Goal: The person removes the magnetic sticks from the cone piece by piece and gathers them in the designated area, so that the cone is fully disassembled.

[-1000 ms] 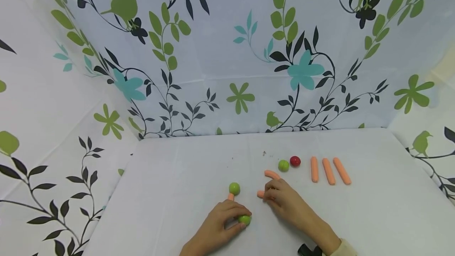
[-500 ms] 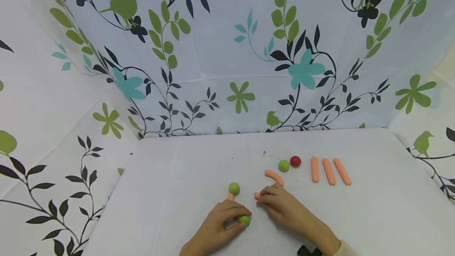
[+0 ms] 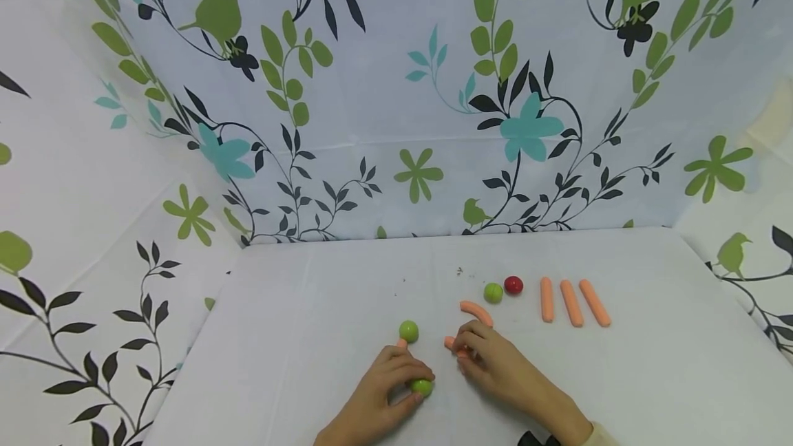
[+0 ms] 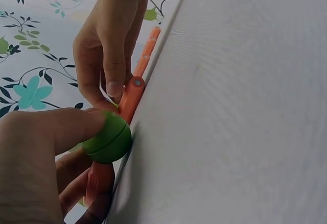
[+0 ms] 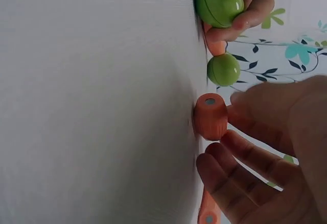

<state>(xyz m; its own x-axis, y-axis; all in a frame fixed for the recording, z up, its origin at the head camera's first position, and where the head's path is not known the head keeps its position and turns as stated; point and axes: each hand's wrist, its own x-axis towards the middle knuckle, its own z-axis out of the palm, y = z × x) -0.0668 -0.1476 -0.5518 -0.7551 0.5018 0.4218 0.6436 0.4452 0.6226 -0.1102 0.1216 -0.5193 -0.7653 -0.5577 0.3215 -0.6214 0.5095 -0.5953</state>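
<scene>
Head view: left hand [image 3: 378, 398] pinching green ball [image 3: 422, 387] low on the surface [image 3: 650, 363]; right hand [image 3: 495, 363] closing on orange stub [image 3: 450, 343]. Left wrist view: thumb and fingers clamping green ball [image 4: 108, 138]. Right wrist view: fingertips [image 5: 240, 99] gripping orange stub [image 5: 210, 116] by its sides. Likely light, rigid, smooth plastic; possibly slipping, rolling.

A makeshift recording booth: a white desk [image 3: 310, 336] enclosed on three sides by a bird-and-leaf patterned curtain [image 3: 372, 88].
</scene>
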